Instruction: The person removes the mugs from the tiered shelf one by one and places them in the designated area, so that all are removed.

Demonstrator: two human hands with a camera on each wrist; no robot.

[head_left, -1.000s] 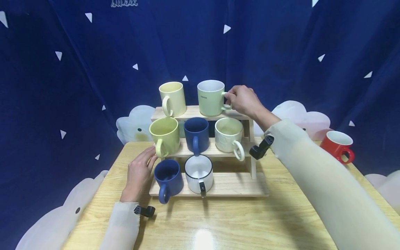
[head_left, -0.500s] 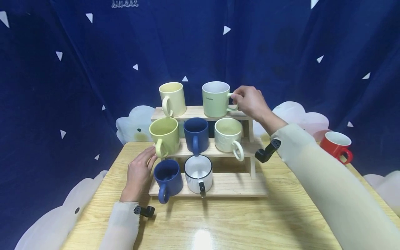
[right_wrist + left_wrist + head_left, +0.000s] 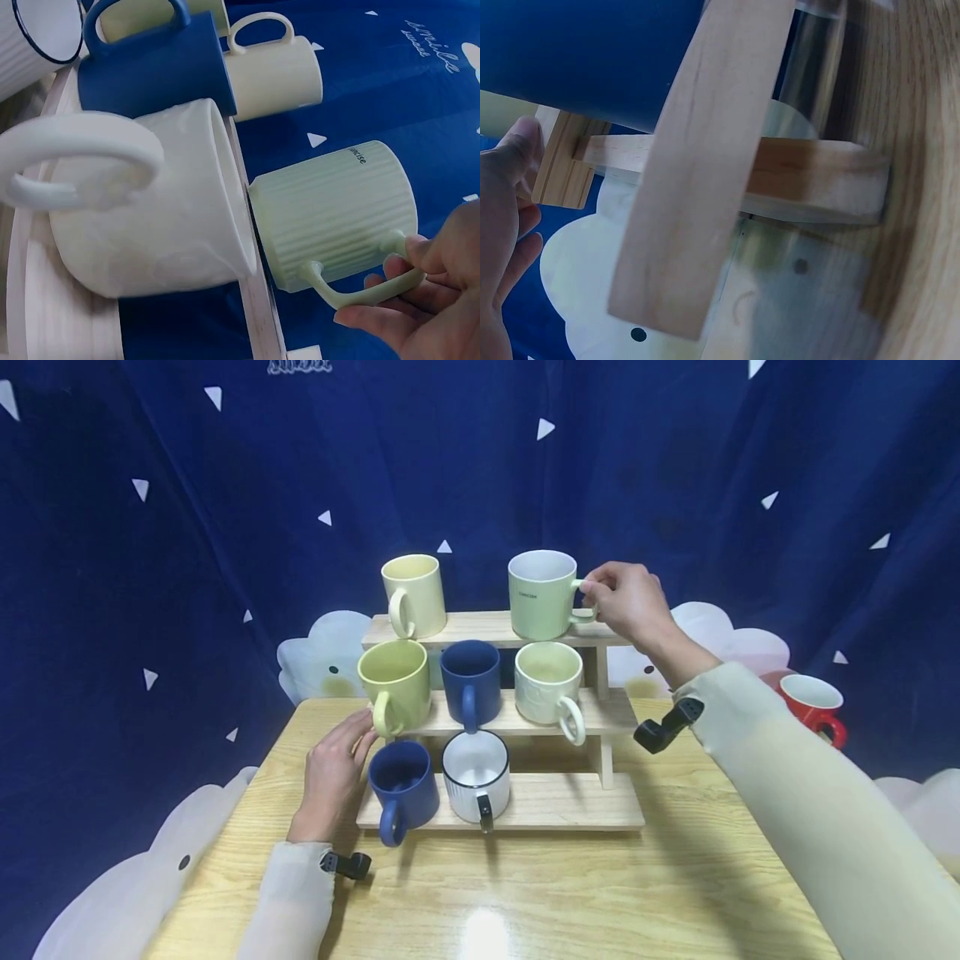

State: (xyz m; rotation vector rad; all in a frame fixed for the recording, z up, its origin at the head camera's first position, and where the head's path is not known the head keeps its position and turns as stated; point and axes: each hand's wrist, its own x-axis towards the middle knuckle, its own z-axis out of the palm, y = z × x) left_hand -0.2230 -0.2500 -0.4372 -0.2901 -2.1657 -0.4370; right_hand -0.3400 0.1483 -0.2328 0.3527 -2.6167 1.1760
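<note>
My right hand (image 3: 630, 602) pinches the handle of a pale green ribbed mug (image 3: 542, 597), which stands upright at the right part of the top board. In the right wrist view, thumb and fingers close round that handle (image 3: 367, 292). My left hand (image 3: 333, 768) grips the left end of the middle board of the wooden tiered shelf (image 3: 555, 802), its thumb (image 3: 525, 135) against the board edge. Beside it sit a yellow-green mug (image 3: 401, 681) above and a dark blue mug (image 3: 405, 789) below.
A cream-yellow mug (image 3: 420, 597) shares the top board. A second blue mug (image 3: 480, 681) and a whitish mug (image 3: 542, 685) stand on the middle board. A black-rimmed white mug (image 3: 480, 785) is on the lowest. A red mug (image 3: 806, 702) lies beyond the right sleeve.
My right hand has shifted the pale green mug to the right along the top board. The left hand has stayed in place.
</note>
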